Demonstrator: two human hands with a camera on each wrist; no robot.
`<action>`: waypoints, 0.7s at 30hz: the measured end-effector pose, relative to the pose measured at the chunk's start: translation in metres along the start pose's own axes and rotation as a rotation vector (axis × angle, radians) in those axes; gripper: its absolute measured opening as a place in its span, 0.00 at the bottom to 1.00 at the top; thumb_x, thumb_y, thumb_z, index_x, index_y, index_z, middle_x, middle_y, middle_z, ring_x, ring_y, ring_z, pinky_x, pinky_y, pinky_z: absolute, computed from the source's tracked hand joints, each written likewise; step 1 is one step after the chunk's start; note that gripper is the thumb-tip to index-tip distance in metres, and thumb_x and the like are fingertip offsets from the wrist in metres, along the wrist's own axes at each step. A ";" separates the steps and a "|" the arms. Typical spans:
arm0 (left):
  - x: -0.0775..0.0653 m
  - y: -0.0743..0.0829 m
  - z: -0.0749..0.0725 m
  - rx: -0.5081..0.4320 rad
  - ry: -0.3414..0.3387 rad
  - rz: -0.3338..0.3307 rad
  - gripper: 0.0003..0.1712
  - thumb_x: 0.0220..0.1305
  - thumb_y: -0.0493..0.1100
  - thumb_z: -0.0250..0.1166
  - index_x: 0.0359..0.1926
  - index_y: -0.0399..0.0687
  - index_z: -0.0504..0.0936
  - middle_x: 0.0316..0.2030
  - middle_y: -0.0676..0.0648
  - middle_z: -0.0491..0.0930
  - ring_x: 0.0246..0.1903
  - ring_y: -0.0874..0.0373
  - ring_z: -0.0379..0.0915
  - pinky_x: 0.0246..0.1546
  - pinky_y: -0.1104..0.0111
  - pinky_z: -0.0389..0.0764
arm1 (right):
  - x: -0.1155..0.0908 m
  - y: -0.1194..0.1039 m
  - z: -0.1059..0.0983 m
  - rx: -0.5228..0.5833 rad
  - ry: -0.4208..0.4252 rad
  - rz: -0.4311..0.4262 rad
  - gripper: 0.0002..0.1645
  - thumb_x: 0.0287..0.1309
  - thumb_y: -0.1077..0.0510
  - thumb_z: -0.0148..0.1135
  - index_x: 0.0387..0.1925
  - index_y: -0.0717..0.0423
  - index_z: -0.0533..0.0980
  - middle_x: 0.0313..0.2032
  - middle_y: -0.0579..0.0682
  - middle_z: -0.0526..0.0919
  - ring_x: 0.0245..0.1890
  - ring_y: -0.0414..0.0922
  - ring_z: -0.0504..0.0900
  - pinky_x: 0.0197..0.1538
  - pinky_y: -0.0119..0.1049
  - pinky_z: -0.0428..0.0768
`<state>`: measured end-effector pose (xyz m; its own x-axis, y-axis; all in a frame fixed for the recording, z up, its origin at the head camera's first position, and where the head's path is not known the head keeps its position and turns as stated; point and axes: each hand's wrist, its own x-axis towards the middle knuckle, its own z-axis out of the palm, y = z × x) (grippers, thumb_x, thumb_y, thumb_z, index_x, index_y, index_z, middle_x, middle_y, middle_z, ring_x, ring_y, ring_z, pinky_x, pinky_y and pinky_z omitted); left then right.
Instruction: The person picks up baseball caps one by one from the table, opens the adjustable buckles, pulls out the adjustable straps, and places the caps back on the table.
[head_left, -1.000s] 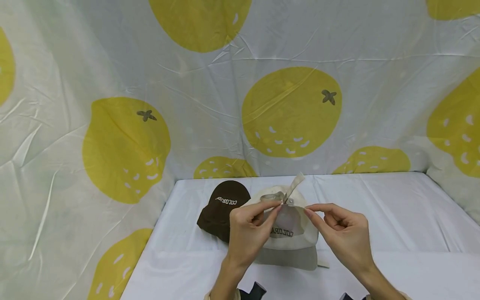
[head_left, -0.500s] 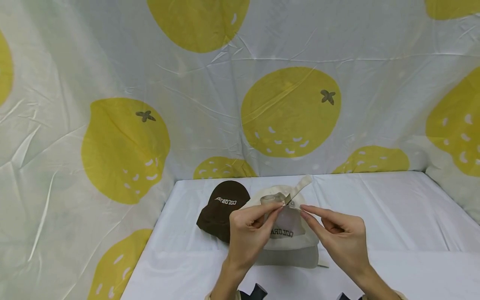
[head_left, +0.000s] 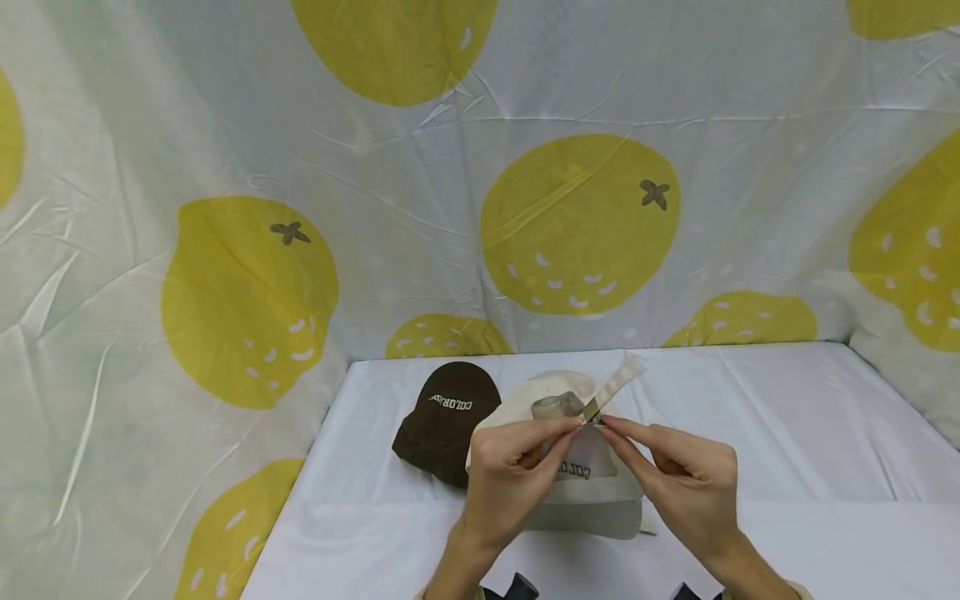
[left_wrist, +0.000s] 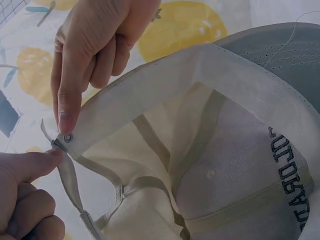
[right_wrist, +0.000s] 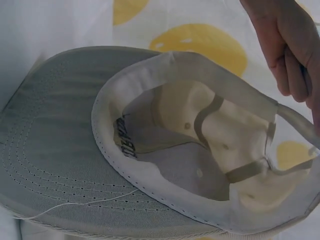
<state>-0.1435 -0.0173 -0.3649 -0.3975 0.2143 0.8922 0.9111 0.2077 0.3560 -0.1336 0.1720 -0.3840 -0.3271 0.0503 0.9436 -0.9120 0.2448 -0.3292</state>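
Note:
A cream cap (head_left: 555,385) is held with its inside facing me, its grey-green brim (head_left: 592,518) towards the front edge. Thumb and forefinger of my left hand (head_left: 498,475) pinch the cap's back strap beside a small metal buckle (head_left: 592,409). The strap's loose end (head_left: 621,377) sticks up to the right. My right hand (head_left: 686,479) pinches the cap's back edge close by, its fingertips almost meeting the left ones. In the left wrist view, a metal eyelet (left_wrist: 68,137) shows beside the right forefinger. Dark lettering (left_wrist: 290,185) is visible inside the crown.
A dark brown cap (head_left: 450,425) with white lettering lies left of the cream one on the white-covered table (head_left: 787,433). A pale strip (head_left: 648,527) shows by the brim. A lemon-print cloth (head_left: 420,225) hangs behind. A loose thread (right_wrist: 85,203) lies across the brim.
The fingertips of both hands have come closer together, the left hand shifting right. The strap's loose end has swung to the right, and the buckle is more visible.

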 end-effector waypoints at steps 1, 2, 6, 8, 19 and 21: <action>0.000 0.000 0.000 -0.002 -0.003 0.001 0.11 0.52 0.23 0.75 0.37 0.36 0.92 0.15 0.52 0.78 0.15 0.70 0.55 0.16 0.84 0.58 | 0.000 0.000 0.000 0.000 0.003 -0.013 0.07 0.57 0.66 0.76 0.35 0.70 0.88 0.10 0.39 0.53 0.16 0.32 0.45 0.19 0.17 0.45; 0.000 0.001 0.000 -0.003 -0.007 0.003 0.10 0.53 0.23 0.75 0.37 0.35 0.91 0.17 0.51 0.80 0.15 0.70 0.56 0.16 0.84 0.59 | 0.001 -0.001 0.000 0.001 0.005 -0.024 0.08 0.58 0.65 0.75 0.34 0.70 0.88 0.10 0.39 0.53 0.16 0.31 0.45 0.19 0.17 0.45; 0.000 0.002 0.001 0.009 -0.008 0.016 0.11 0.52 0.22 0.75 0.36 0.36 0.91 0.18 0.51 0.81 0.15 0.69 0.57 0.17 0.84 0.60 | 0.001 -0.001 0.001 -0.014 0.021 -0.077 0.11 0.61 0.63 0.74 0.33 0.71 0.88 0.09 0.39 0.54 0.15 0.31 0.44 0.20 0.16 0.45; 0.000 0.003 0.001 0.014 -0.011 0.026 0.11 0.52 0.22 0.75 0.36 0.36 0.91 0.18 0.52 0.80 0.16 0.69 0.57 0.18 0.84 0.60 | 0.002 -0.001 0.001 -0.027 0.033 -0.109 0.12 0.62 0.62 0.73 0.31 0.72 0.88 0.09 0.38 0.54 0.15 0.30 0.44 0.21 0.16 0.45; -0.001 0.003 0.003 0.041 -0.035 0.041 0.13 0.52 0.23 0.75 0.37 0.39 0.92 0.15 0.54 0.77 0.16 0.69 0.58 0.18 0.85 0.60 | 0.002 0.001 0.001 -0.085 0.085 -0.176 0.18 0.64 0.60 0.71 0.27 0.74 0.87 0.08 0.38 0.57 0.15 0.31 0.44 0.23 0.14 0.44; -0.001 0.003 0.002 0.046 -0.038 0.037 0.13 0.52 0.23 0.76 0.37 0.40 0.92 0.15 0.54 0.76 0.16 0.69 0.58 0.19 0.85 0.61 | 0.002 0.002 0.001 -0.095 0.094 -0.173 0.19 0.65 0.60 0.71 0.26 0.75 0.86 0.08 0.39 0.57 0.15 0.31 0.44 0.24 0.14 0.44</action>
<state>-0.1404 -0.0148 -0.3655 -0.3679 0.2586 0.8932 0.9198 0.2424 0.3086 -0.1360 0.1719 -0.3826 -0.1390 0.0884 0.9863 -0.9236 0.3477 -0.1613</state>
